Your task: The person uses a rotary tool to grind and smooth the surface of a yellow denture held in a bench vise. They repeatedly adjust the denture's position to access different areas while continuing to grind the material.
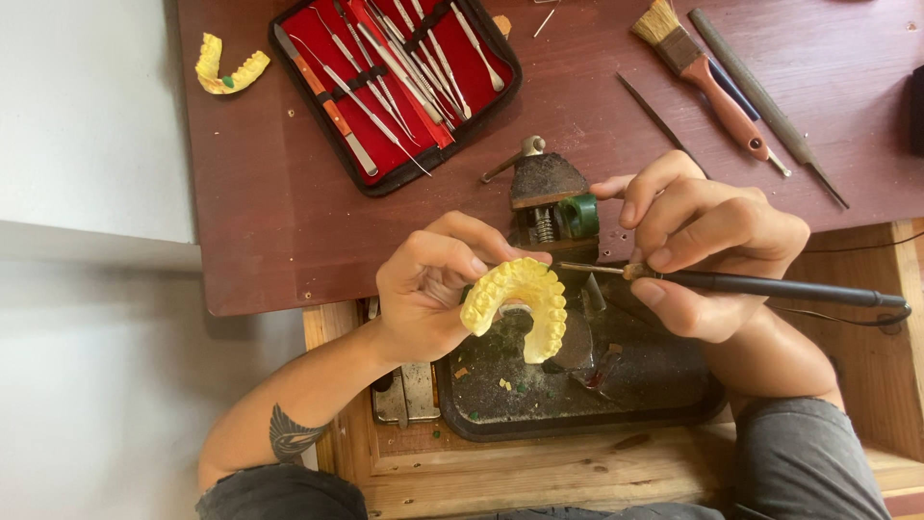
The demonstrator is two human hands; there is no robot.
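Note:
My left hand (430, 289) holds a yellow horseshoe-shaped model of a row of teeth (520, 300) over a dark dirty tray (500, 400). My right hand (707, 252) grips a black pen-like tool with a cable (770, 286); its thin metal tip points left and reaches the model's upper right edge. A small bench vise with a green part (553, 202) stands just behind the model.
An open red-lined case of thin metal instruments (395, 82) lies on the brown tabletop (279, 221) at the back. A second yellow teeth model (226, 69) sits at its left. A brush with a red handle (707, 77) and a long file (765, 101) lie at the back right.

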